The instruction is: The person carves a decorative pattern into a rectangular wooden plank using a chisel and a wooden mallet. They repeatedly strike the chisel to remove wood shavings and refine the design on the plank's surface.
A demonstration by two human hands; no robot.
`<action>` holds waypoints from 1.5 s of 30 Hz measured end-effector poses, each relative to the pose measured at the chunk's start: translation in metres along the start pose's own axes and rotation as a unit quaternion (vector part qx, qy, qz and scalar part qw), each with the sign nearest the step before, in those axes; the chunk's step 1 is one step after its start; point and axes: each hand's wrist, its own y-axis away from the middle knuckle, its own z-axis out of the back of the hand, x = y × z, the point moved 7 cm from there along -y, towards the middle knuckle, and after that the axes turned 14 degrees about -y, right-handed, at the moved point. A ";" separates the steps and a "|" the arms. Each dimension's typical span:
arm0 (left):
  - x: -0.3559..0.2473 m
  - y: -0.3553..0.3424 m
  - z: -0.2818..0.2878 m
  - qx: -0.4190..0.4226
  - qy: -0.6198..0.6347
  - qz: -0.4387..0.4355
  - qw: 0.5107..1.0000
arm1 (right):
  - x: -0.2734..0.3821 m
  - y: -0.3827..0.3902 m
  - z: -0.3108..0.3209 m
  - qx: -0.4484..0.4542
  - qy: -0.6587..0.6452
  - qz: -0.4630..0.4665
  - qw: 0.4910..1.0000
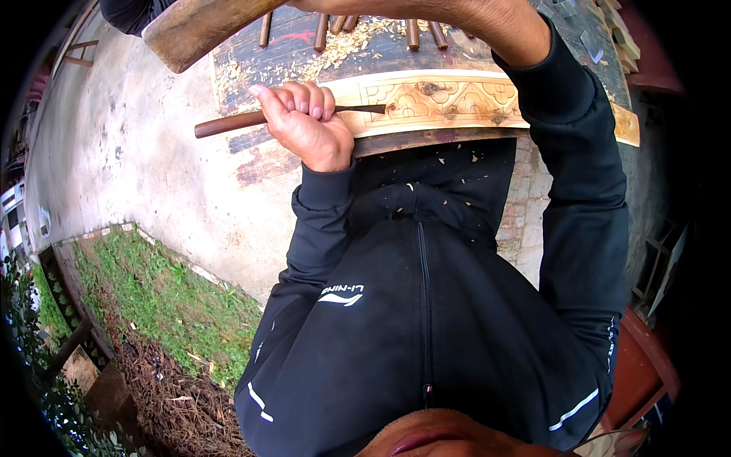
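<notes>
I can't tell whether the right hand [354, 4] grips the wooden mallet [205, 32], its fingers being cropped. My left hand [308, 126] is wrapped around the chisel [228, 124]; an off-centre blow could bruise it, or skid the tip across the patterned board [457, 105] on the bench [293, 57].

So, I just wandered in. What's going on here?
A person's left hand is closed around a brown-handled chisel, its tip at the patterned part of a pale wooden board. The right hand is cut off by the picture's top edge, near a wooden mallet; its grip can't be seen. Beyond the board, more tool handles and wood chips lie on the table.
</notes>
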 end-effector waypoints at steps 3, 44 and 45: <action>-0.003 0.001 0.005 -0.008 0.003 -0.001 1.000 | 0.001 -0.002 -0.004 0.002 -0.009 -0.001 1.000; -0.034 0.032 -0.033 0.058 -0.002 -0.084 0.995 | 0.064 -0.007 0.005 -0.064 -0.015 0.153 0.986; -0.036 0.031 -0.032 0.050 -0.039 -0.106 0.992 | 0.061 -0.003 0.001 -0.057 -0.007 0.147 0.988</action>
